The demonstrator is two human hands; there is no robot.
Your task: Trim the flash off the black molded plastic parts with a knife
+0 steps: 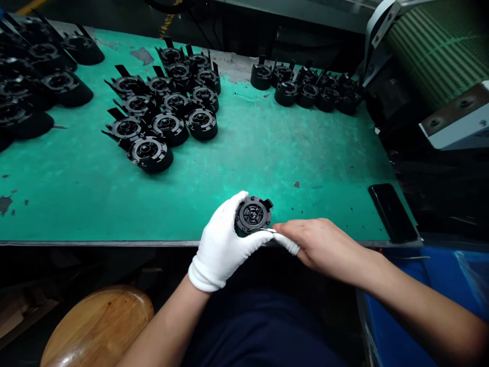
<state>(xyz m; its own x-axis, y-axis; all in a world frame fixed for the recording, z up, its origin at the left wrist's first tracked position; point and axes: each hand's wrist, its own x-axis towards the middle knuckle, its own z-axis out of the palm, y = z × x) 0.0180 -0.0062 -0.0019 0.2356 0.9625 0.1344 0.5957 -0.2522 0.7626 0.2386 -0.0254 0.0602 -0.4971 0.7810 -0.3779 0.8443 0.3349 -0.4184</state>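
Left hand (221,247), gloved, cups a round black part (252,215). Right hand (324,245) pinches a small blade (284,242) at its right rim.

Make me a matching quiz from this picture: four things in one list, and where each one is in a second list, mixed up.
Things
1. round black part
2. thin metal tool
3. phone
4. wooden stool

Places
A. lying flat near the right edge of the green table
B. pinched in the fingers of the bare right hand
C. below the table's near edge, at the lower left
D. held in the gloved left hand

Pairs: 1-D, 2-B, 3-A, 4-C
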